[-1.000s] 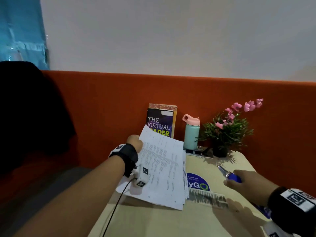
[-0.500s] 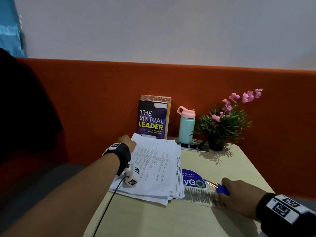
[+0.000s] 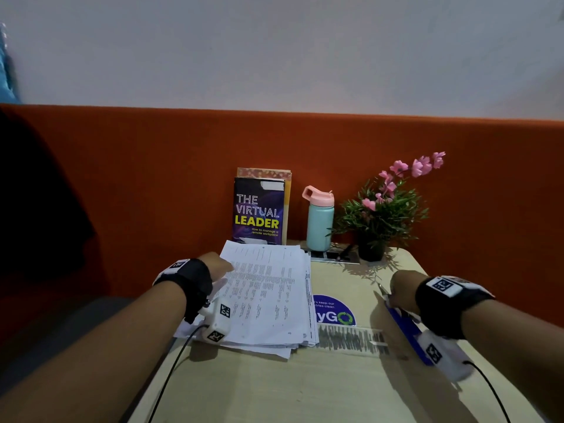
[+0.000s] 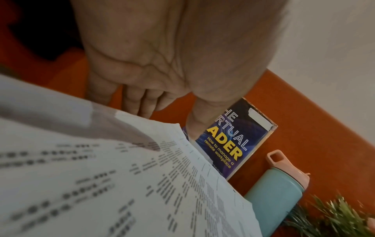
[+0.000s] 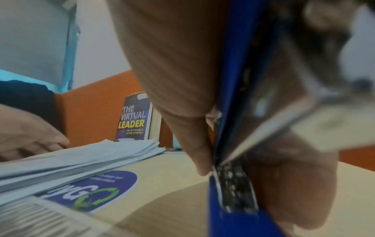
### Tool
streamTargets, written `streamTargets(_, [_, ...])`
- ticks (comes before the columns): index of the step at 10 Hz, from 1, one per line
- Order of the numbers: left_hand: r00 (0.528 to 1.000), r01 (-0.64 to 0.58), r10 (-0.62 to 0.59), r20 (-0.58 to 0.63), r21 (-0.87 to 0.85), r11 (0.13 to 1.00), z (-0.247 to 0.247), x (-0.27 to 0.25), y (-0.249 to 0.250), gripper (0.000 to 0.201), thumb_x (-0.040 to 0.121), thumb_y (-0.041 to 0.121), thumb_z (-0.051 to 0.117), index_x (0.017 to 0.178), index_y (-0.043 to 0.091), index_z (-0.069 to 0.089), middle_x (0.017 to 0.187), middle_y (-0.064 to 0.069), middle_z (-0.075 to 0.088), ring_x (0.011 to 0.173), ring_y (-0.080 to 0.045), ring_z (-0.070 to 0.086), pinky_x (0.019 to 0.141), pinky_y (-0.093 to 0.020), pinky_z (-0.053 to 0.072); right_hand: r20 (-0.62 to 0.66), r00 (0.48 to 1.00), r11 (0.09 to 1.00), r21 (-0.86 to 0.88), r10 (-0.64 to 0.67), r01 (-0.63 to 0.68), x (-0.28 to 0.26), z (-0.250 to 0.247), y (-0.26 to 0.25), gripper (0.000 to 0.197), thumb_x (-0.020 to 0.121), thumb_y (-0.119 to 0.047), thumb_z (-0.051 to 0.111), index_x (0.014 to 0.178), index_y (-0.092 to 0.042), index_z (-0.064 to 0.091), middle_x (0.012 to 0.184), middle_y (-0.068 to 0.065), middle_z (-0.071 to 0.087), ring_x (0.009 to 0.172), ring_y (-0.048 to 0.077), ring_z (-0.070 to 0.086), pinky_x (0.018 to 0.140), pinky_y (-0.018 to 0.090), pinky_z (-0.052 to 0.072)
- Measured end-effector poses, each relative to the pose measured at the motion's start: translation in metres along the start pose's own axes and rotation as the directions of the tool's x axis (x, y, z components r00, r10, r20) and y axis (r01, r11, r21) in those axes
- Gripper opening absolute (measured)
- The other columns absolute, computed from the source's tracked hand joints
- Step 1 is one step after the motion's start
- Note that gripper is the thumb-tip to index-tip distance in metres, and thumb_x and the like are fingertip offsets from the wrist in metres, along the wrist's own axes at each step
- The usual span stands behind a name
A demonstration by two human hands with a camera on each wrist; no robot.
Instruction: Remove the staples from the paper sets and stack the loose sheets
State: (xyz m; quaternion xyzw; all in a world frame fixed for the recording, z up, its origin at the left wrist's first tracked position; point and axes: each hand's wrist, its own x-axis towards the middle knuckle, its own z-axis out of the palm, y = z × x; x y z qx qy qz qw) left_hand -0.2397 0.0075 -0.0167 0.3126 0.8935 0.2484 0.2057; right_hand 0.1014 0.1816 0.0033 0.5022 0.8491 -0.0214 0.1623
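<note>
I see my left hand (image 3: pixel 218 265) at the far left corner of the paper stack (image 3: pixel 265 297), fingers straight and relaxed, pointing down at the stack's edge; whether they touch the sheets I cannot tell. The stack lies flat on the left part of the bench (image 3: pixel 305 386), its sheets fanned unevenly at the right edge, printed text facing up. My right hand (image 3: pixel 403 290) is on the right side of the bench, well apart from the paper, fingers and thumb curled round a blue staple remover (image 3: pixel 406 334) with a metal tip that points away from me. Between stack and tool I see a round blue sticker (image 3: pixel 334 311) and, nearer, a clear ruler (image 3: pixel 351 340) lying flat. At the far edge stand a book (image 3: pixel 259 209), a teal bottle (image 3: pixel 319 222) with a pink lid, and a potted plant (image 3: pixel 381 215) with pink flowers against the orange backrest (image 3: pixel 152 178)
</note>
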Motion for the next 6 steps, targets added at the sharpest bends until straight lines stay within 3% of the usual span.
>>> streamTargets(1, [1.000, 0.014, -0.014, -0.015, -0.052, 0.999, -0.003, -0.002, -0.003, 0.053, 0.098, 0.026, 0.057, 0.140, -0.004, 0.045, 0.142, -0.018, 0.051, 0.128, -0.032, 0.050, 0.094, -0.031, 0.042, -0.057, 0.998, 0.997, -0.078, -0.007, 0.002, -0.005, 0.001, -0.015, 0.025, 0.100, -0.032, 0.048, 0.105, -0.009, 0.057, 0.090, 0.003, 0.055, 0.089, 0.022, 0.054, 0.075, 0.029, 0.042])
streamTargets(2, [0.999, 0.015, -0.018, -0.027, -0.116, 0.993, -0.005, -0.002, -0.007, 0.058, 0.099, 0.030, 0.056, 0.142, -0.005, 0.041, 0.143, -0.021, 0.049, 0.128, -0.034, 0.050, 0.099, -0.035, 0.043, -0.304, 0.944, 0.960, 0.198, -0.129, 0.196, -0.008, 0.003, -0.042, 0.051, 0.099, -0.042, 0.050, 0.139, -0.012, 0.044, 0.136, 0.011, 0.050, 0.117, 0.027, 0.053, 0.093, 0.034, 0.047])
streamTargets(3, [0.999, 0.028, -0.032, -0.022, -0.177, 0.984, -0.006, -0.007, -0.007, 0.056, 0.101, 0.032, 0.052, 0.141, -0.005, 0.043, 0.142, -0.021, 0.050, 0.127, -0.034, 0.051, 0.095, -0.033, 0.042, -0.088, 0.975, 0.669, 0.714, -0.204, 0.205, -0.014, 0.012, -0.091, 0.049, 0.097, -0.049, 0.052, 0.128, -0.011, 0.051, 0.132, 0.016, 0.056, 0.109, 0.027, 0.058, 0.096, 0.041, 0.051])
streamTargets(4, [0.999, 0.036, -0.039, -0.009, -0.245, 0.969, -0.004, -0.009, -0.002, 0.054, 0.102, 0.031, 0.050, 0.141, -0.005, 0.043, 0.143, -0.020, 0.049, 0.129, -0.033, 0.050, 0.086, -0.029, 0.037, 0.072, 0.969, 0.511, 0.857, -0.238, 0.062, -0.007, 0.021, -0.130, 0.078, 0.086, -0.069, 0.051, 0.133, -0.007, 0.050, 0.125, 0.014, 0.061, 0.104, 0.026, 0.060, 0.095, 0.042, 0.052])
streamTargets(5, [0.999, 0.045, -0.046, 0.002, -0.291, 0.956, -0.006, -0.014, 0.002, 0.053, 0.101, 0.030, 0.052, 0.140, -0.006, 0.045, 0.140, -0.020, 0.052, 0.122, -0.033, 0.053, 0.082, -0.026, 0.036, 0.001, 0.967, 0.709, 0.680, -0.255, 0.186, -0.011, 0.017, -0.149, 0.071, 0.095, -0.065, 0.038, 0.133, -0.007, 0.052, 0.109, 0.006, 0.060, 0.091, 0.023, 0.055, 0.081, 0.031, 0.042])
streamTargets(6, [0.998, 0.063, -0.063, 0.008, -0.305, 0.950, -0.005, -0.016, 0.002, 0.052, 0.101, 0.028, 0.052, 0.139, -0.006, 0.046, 0.140, -0.020, 0.052, 0.120, -0.033, 0.054, 0.081, -0.025, 0.035, -0.028, 0.957, 0.780, 0.573, -0.288, 0.252, -0.017, 0.015, -0.148, 0.055, 0.099, -0.059, 0.036, 0.098, -0.009, 0.060, 0.077, 0.001, 0.050, 0.065, 0.015, 0.045, 0.061, 0.029, 0.033])
